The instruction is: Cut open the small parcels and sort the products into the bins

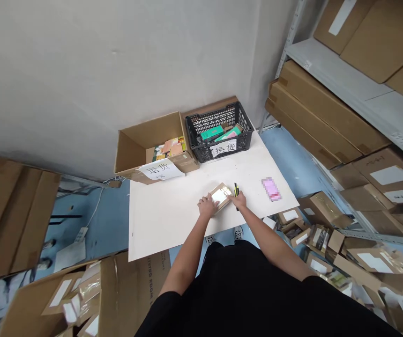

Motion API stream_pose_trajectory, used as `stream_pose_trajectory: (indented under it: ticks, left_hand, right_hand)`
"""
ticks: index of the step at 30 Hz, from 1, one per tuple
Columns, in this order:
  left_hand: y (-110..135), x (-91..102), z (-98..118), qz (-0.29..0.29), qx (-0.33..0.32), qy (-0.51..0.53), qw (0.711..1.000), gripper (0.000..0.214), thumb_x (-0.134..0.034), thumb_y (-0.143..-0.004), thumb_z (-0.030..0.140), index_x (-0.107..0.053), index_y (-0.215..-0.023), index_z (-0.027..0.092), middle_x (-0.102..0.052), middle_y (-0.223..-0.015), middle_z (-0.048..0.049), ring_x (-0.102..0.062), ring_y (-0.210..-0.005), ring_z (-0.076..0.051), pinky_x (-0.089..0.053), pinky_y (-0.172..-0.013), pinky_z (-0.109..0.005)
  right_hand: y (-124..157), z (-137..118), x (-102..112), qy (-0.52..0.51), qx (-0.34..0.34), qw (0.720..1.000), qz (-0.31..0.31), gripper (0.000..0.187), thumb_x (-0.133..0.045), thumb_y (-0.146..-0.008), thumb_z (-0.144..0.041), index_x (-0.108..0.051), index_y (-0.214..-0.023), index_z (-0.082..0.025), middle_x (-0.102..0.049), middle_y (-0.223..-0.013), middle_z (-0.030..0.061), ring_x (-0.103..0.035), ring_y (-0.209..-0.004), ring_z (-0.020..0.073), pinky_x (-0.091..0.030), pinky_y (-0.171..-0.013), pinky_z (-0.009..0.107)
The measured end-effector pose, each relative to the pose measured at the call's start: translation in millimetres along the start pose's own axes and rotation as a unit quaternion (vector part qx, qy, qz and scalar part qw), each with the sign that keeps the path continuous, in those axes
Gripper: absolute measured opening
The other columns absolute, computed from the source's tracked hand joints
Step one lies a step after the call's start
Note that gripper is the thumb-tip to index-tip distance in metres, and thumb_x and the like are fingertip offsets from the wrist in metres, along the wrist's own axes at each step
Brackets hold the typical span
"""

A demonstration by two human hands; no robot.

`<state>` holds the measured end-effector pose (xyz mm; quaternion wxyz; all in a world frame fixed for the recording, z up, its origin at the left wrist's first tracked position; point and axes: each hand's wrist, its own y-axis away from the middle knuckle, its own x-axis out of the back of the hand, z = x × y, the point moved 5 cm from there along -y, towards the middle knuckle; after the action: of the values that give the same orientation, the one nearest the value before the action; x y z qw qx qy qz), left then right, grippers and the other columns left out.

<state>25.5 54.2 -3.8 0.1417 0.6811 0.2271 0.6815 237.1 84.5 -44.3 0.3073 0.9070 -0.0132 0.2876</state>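
A small cardboard box [220, 193] with a white label and shiny tape lies tilted on the white tabletop in front of me. My left hand [207, 206] is closed on its left end, with the thumb over the top. At its right end, my right hand [238, 201] has the fingertips pinched at the corner. A black and yellow utility knife [236, 189] shows above and below my right hand; whether the hand touches it or merely lies over it, I cannot tell.
At the table's back stand an open carton [131, 150] and a black plastic crate [201, 152], both holding small packages. A blurred pink item [272, 188] lies to the right. Boxed shelves [342, 75] rise at right; parcels [370, 262] crowd the floor, and a large carton [127, 290] stands lower left.
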Motion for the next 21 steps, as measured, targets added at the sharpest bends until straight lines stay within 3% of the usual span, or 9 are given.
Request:
stream_pose_trajectory:
  ticks: [2, 5, 7, 9, 11, 14, 17, 19, 21]
  left_hand:
    - [17, -12.6, 2, -0.014, 0.028, 0.017, 0.999, 0.086, -0.033, -0.104, 0.064, -0.023, -0.169, 0.009, -0.052, -0.156, -0.0283, -0.053, -0.137, -0.042, -0.045, -0.11, -0.056]
    - [35, -20.3, 10, 0.033, 0.001, 0.028, 0.999, 0.079, -0.031, -0.106, 0.06, -0.023, -0.171, 0.014, -0.032, -0.172, -0.0228, -0.041, -0.15, -0.043, -0.042, -0.114, -0.058]
    - [42, -21.9, 14, 0.065, -0.086, 0.033, 0.994, 0.074, -0.03, -0.108, 0.058, -0.023, -0.171, 0.021, -0.022, -0.178, -0.0138, -0.028, -0.159, -0.039, -0.038, -0.12, -0.056]
    - [48, -25.4, 13, 0.065, -0.19, 0.04, 0.979, 0.07, -0.03, -0.108, 0.058, -0.024, -0.171, 0.027, -0.022, -0.178, -0.0066, -0.021, -0.163, -0.033, -0.035, -0.124, -0.052]
    - [53, -29.7, -4, 0.057, -0.222, 0.052, 0.972, 0.065, -0.029, -0.109, 0.056, -0.028, -0.17, 0.031, -0.028, -0.177, -0.0031, -0.022, -0.163, -0.03, -0.035, -0.124, -0.051]
    - [53, -31.5, -51, 0.099, -0.124, 0.072, 0.985, 0.059, -0.026, -0.111, 0.045, -0.037, -0.166, 0.027, -0.037, -0.173, -0.008, -0.029, -0.161, -0.03, -0.037, -0.123, -0.051]
    - [50, -31.9, -91, 0.135, -0.074, 0.084, 0.984, 0.061, -0.028, -0.11, 0.038, -0.034, -0.167, 0.018, -0.03, -0.175, -0.0138, -0.025, -0.162, -0.032, -0.039, -0.122, -0.047]
    - [43, -37.3, -106, 0.093, -0.112, 0.085, 0.986, 0.065, -0.031, -0.109, 0.038, -0.024, -0.17, 0.018, -0.022, -0.177, -0.0132, -0.021, -0.164, -0.03, -0.038, -0.122, -0.046]
    - [37, -45.8, -120, 0.025, -0.153, 0.082, 0.985, 0.068, -0.031, -0.108, 0.036, -0.016, -0.172, 0.02, -0.019, -0.178, -0.0115, -0.017, -0.165, -0.027, -0.035, -0.125, -0.048]
  right_hand:
    - [-14, -23, -5, 0.04, 0.011, 0.999, 0.03, 0.049, -0.078, -0.086, -0.055, -0.059, -0.114, -0.02, -0.076, -0.108, 0.0129, -0.073, -0.103, 0.0292, -0.055, -0.08, 0.031]
    - [-27, -42, -16, 0.014, -0.001, 1.0, 0.015, 0.037, -0.06, -0.098, -0.054, -0.062, -0.11, -0.019, -0.077, -0.109, 0.0143, -0.074, -0.105, 0.029, -0.055, -0.084, 0.032]
    - [-26, -41, -25, -0.072, -0.024, 0.997, -0.006, 0.038, -0.052, -0.102, -0.057, -0.063, -0.104, -0.02, -0.078, -0.106, 0.0129, -0.075, -0.103, 0.027, -0.056, -0.083, 0.031]
    - [-20, -34, -35, -0.193, -0.026, 0.98, -0.047, 0.04, -0.051, -0.101, -0.059, -0.064, -0.102, -0.021, -0.079, -0.105, 0.0112, -0.076, -0.1, 0.0251, -0.058, -0.08, 0.029]
    - [-12, -27, -45, -0.306, -0.013, 0.945, -0.112, 0.039, -0.053, -0.1, -0.06, -0.063, -0.103, -0.022, -0.08, -0.105, 0.0107, -0.077, -0.097, 0.0244, -0.059, -0.076, 0.03]
    - [1, -17, -56, -0.385, -0.013, 0.91, -0.156, 0.038, -0.056, -0.099, -0.059, -0.063, -0.105, -0.022, -0.08, -0.104, 0.0114, -0.077, -0.092, 0.0245, -0.059, -0.071, 0.031]
    - [11, -12, -70, -0.347, -0.036, 0.932, -0.096, 0.036, -0.062, -0.096, -0.058, -0.065, -0.098, -0.022, -0.079, -0.095, 0.0076, -0.074, -0.087, 0.0218, -0.058, -0.069, 0.028]
    - [22, -16, -89, -0.313, -0.056, 0.945, -0.076, 0.036, -0.065, -0.093, -0.057, -0.065, -0.091, -0.022, -0.076, -0.085, 0.004, -0.072, -0.081, 0.0203, -0.057, -0.068, 0.026]
    - [36, -28, -113, -0.312, -0.062, 0.943, -0.096, 0.035, -0.066, -0.092, -0.057, -0.066, -0.087, -0.022, -0.074, -0.08, 0.0029, -0.072, -0.079, 0.0203, -0.057, -0.069, 0.026]
